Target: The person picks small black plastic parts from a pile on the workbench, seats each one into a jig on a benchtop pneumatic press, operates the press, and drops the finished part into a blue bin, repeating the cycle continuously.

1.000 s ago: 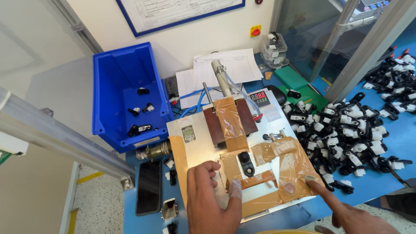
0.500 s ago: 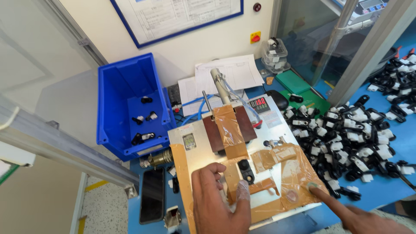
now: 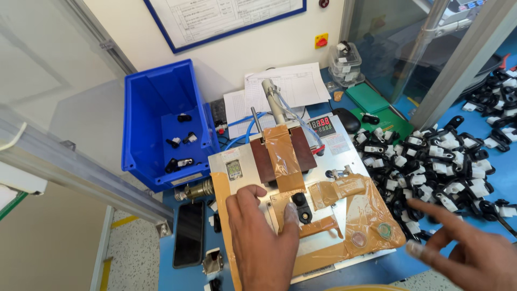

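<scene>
I see my left hand point(image 3: 264, 242) lying flat and open on the metal fixture plate point(image 3: 242, 161), fingers spread, the thumb tip just beside the small black part point(image 3: 301, 207) seated in the middle of the plate; it grips nothing. My right hand point(image 3: 474, 253) hovers open off the plate's right edge, the index finger stretched toward the pile of black-and-white parts point(image 3: 431, 167) that covers the blue bench to the right — no part in it. Brown tape point(image 3: 283, 153) runs over the dark block at the back of the plate and wraps the front right corner, where two round buttons point(image 3: 371, 234) sit under the tape near the edge. The plate's front edge hangs close to the bench lip, so there is little room there; the left side has a narrow strip holding a dark phone point(image 3: 188, 234) lying flat. Behind and left stands a blue bin point(image 3: 145, 108), open at the top, with a few black parts on its floor. Behind the plate lie white printed sheets point(image 3: 296, 86) and a small black controller with a red digit display point(image 3: 322, 125). A green pad point(image 3: 369, 99) lies further right, a clear plastic container point(image 3: 344, 59) beyond it. On the wall I see a blue-framed white notice point(image 3: 226, 21) and a small yellow square with a red button point(image 3: 321, 40).
</scene>
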`<state>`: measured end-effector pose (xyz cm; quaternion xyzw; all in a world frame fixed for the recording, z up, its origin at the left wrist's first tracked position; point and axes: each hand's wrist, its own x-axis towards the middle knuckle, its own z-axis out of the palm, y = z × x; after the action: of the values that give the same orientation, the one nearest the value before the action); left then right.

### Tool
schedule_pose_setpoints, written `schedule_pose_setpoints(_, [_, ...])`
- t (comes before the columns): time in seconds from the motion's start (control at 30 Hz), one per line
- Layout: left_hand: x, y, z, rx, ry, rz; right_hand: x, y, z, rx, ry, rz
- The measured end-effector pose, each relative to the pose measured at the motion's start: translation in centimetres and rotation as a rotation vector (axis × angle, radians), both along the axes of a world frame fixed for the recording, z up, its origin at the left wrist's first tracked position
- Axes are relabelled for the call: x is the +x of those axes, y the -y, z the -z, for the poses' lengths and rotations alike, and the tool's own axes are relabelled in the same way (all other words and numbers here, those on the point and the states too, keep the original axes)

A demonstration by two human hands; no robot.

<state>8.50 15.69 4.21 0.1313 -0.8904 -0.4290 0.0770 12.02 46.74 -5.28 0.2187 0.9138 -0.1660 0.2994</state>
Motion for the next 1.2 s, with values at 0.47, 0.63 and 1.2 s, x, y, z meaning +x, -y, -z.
schedule_pose_setpoints(0.47, [-2.5,-0.9,-2.0,-0.121,0.224,0.003,-1.7,-4.2,4.6,0.099,0.027,-0.03])
schedule_pose_setpoints(0.63, [-2.7,-1.2,-1.4,-0.182,0.117,0.027,-3.7,-6.4,6.4,-0.014,-0.116,0.041])
schedule_pose_setpoints(1.2, [-2.8,-1.3,-0.8,-0.248,0.213,0.018,-11.5,-2.0,3.7,0.353,-0.378,-0.162])
